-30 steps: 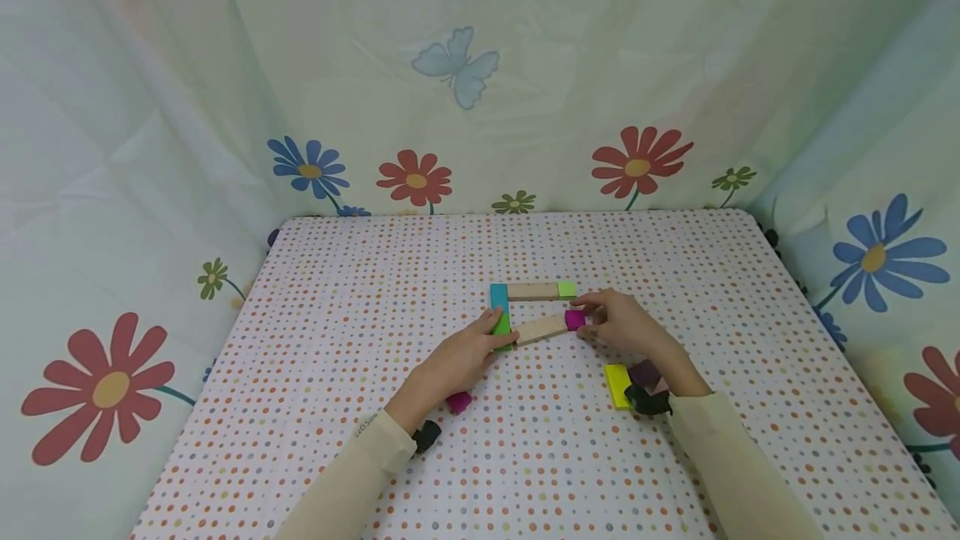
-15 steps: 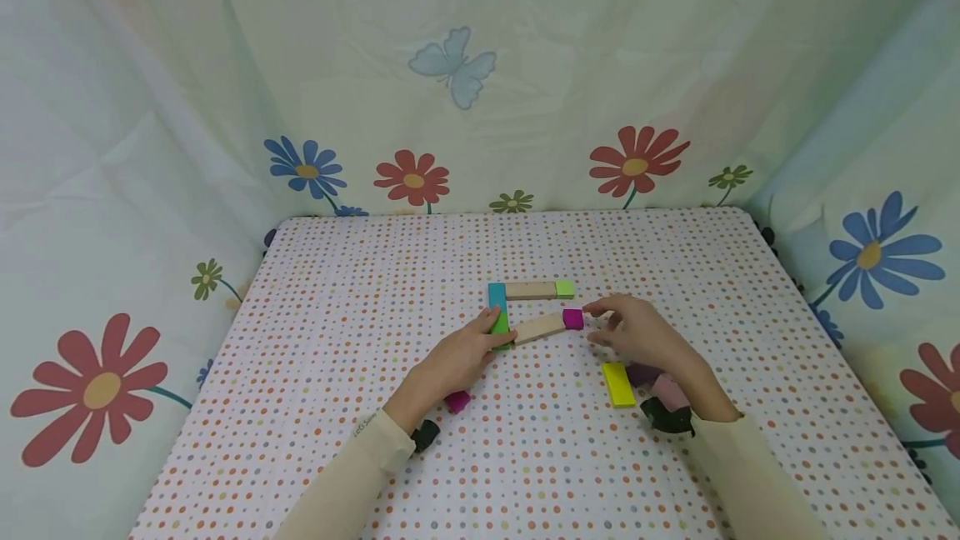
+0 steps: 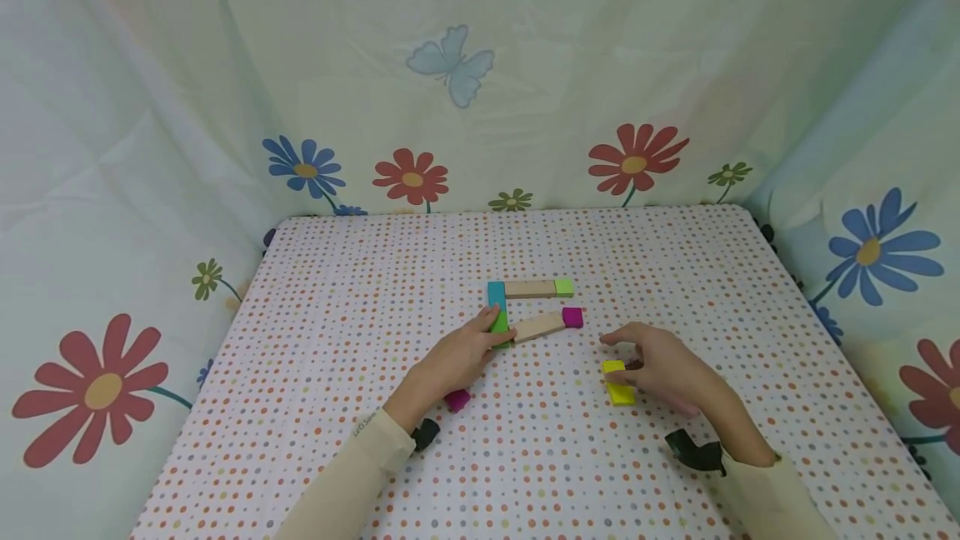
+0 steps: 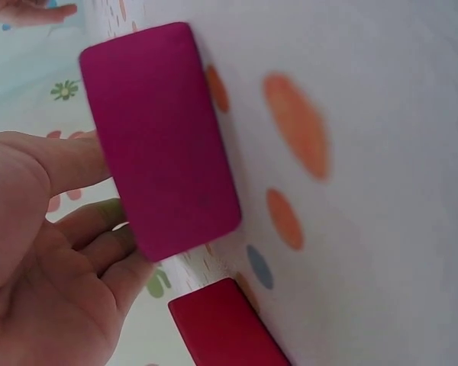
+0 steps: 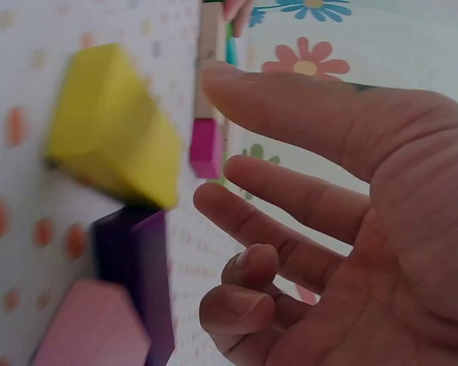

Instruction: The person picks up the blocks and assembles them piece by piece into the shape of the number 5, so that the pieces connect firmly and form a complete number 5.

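My left hand (image 3: 456, 359) rests at the green block (image 3: 500, 323), its fingers and thumb fairly straight and the thumb touching the near end of a slanted wooden block (image 3: 538, 326). A blue block (image 3: 497, 293) continues the green one toward the back. My right hand (image 3: 663, 367) hovers with spread, loosely bent fingers over a yellow block (image 3: 621, 394), holding nothing. In the right wrist view, a dark purple block (image 5: 137, 267) and a pink block (image 5: 95, 328) lie beside the yellow one. A magenta block (image 3: 572, 317) adjoins the slanted wooden block's right end.
Another wooden block (image 3: 529, 289) runs right from the blue block to a lime green block (image 3: 564, 287). Under my left wrist lies a magenta block (image 4: 160, 141), with a red block (image 4: 227, 328) near it. Everything sits on a dotted tablecloth (image 3: 360, 273) before flowered curtains.
My right hand has let go of the magenta block at the slanted wooden block's end and moved right and nearer, over the yellow block. My left hand has stayed in place.
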### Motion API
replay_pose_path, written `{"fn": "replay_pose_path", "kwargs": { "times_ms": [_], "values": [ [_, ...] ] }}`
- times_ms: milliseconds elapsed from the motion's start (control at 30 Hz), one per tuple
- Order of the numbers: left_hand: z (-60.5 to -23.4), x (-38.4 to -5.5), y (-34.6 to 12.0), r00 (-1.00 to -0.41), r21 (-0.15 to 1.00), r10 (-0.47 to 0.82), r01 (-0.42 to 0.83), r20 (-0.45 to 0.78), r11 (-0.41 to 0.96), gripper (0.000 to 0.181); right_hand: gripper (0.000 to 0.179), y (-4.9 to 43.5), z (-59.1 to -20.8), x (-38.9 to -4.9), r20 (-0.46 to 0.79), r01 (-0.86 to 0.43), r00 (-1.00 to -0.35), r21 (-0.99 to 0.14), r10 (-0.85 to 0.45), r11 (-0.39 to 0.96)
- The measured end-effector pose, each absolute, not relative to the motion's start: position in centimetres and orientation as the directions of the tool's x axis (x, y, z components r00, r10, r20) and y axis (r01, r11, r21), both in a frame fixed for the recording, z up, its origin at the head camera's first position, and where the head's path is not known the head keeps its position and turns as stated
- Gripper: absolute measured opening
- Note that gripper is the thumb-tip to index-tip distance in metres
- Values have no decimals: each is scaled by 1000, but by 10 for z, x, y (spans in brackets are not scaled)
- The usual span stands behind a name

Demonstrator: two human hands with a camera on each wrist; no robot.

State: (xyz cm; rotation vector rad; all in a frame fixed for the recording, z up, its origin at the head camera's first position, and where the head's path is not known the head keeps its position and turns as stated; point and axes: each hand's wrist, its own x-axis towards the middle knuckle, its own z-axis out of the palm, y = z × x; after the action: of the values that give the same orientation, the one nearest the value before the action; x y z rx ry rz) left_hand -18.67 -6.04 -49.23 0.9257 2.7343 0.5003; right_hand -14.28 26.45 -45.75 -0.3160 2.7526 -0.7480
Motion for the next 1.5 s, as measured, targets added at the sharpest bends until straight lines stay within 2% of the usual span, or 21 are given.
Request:
{"fn": "replay_pose_path", "kwargs": {
  "times_ms": [333, 467, 767, 1233, 1500],
  "values": [
    [-491, -187, -61, -783, 372, 617, 551, -77, 747, 48, 68, 270, -464, -131, -254, -139, -921, -496, -296, 857],
    [-491, -186, -60, -781, 381, 618, 548, -85, 745, 49, 72, 270, -467, -129, -268, -177, -904, -474, -333, 862],
    [-493, -186, -61, -782, 377, 619, 551, -78, 744, 49, 67, 265, -468, -133, -231, -241, -900, -442, -370, 864],
    [-494, -187, -60, -780, 373, 620, 552, -85, 746, 51, 69, 241, -473, -146, -198, -258, -907, -436, -371, 862],
    [-495, -187, -61, -778, 371, 622, 555, -83, 744, 51, 76, 244, -464, -137, -153, -260, -923, -432, -354, 863]
  ]
}}
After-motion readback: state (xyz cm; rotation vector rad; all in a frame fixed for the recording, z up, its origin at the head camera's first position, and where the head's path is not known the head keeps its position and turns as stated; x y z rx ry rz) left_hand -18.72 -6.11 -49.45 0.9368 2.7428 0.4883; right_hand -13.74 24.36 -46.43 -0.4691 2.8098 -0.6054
